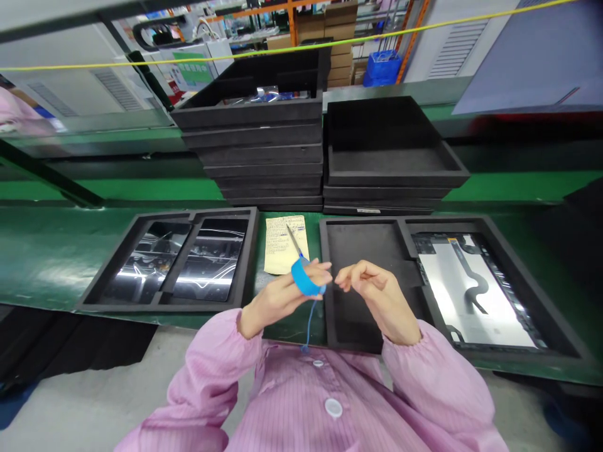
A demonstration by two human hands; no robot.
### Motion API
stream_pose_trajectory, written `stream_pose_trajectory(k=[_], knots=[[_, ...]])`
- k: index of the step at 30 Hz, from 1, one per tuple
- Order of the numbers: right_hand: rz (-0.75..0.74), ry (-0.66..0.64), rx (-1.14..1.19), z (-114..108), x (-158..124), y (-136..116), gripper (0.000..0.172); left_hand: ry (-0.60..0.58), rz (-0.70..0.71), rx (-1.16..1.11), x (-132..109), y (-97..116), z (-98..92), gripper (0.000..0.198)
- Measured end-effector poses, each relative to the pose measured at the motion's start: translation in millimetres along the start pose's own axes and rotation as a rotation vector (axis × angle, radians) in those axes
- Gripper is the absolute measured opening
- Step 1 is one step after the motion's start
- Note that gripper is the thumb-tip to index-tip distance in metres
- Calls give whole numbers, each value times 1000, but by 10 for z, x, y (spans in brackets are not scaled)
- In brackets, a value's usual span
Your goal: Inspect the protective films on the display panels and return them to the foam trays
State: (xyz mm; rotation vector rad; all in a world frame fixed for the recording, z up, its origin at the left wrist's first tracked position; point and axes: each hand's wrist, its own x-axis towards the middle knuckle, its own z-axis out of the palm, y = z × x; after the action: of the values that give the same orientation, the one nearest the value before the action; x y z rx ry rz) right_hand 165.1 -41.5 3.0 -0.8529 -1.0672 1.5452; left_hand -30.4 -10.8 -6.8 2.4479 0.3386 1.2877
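A blue wrist strap [304, 279] loops around the stretched fingers of my left hand [285, 292]. Its thin blue cord hangs down toward the table's front edge. Close by on the right, my right hand [374, 292] has its fingers curled with the tips drawn together; whether they pinch anything is hidden. A small gap separates the two hands. Behind my left fingers, a pen [294, 240] lies on a yellow handwritten sheet [277, 248]. Below my right hand is the bare left compartment of a black foam tray [342, 314]; the right compartment holds a display panel [475, 292] with a dark ribbon cable.
Another black foam tray [249, 270] on the left holds two glossy dark panels [210, 258]. Behind stand a tall stack of black trays [273, 154], with plastic-wrapped items in the top one, and a lower stack [391, 179]. A yellow cord [264, 52] crosses above.
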Motion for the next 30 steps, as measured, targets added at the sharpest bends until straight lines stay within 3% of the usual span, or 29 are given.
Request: stream_pose_trajectory(k=[5,10,13,18,21,24,27,30], knots=[[29,-70,2,127,2,85,31,62,31,-164,133,137,-20,58],[42,-93,-11,238,-5,88,36,124,12,-131,123,130,-73,56],[39,-93,-57,232,-16,63,38,48,3,-86,74,124,-148,54],[-3,-92,-169,166,-37,85,30,-142,-55,21,25,173,-297,69],[-44,-113,-198,177,-56,41,25,-225,16,50,43,206,-338,67],[-102,-104,-188,247,-97,-48,21,-68,114,-32,58,208,-246,57],[-138,-83,-168,332,-161,-103,16,188,107,-126,48,208,-82,47],[-123,-84,-93,396,-222,-111,12,329,62,-101,38,257,-6,39]])
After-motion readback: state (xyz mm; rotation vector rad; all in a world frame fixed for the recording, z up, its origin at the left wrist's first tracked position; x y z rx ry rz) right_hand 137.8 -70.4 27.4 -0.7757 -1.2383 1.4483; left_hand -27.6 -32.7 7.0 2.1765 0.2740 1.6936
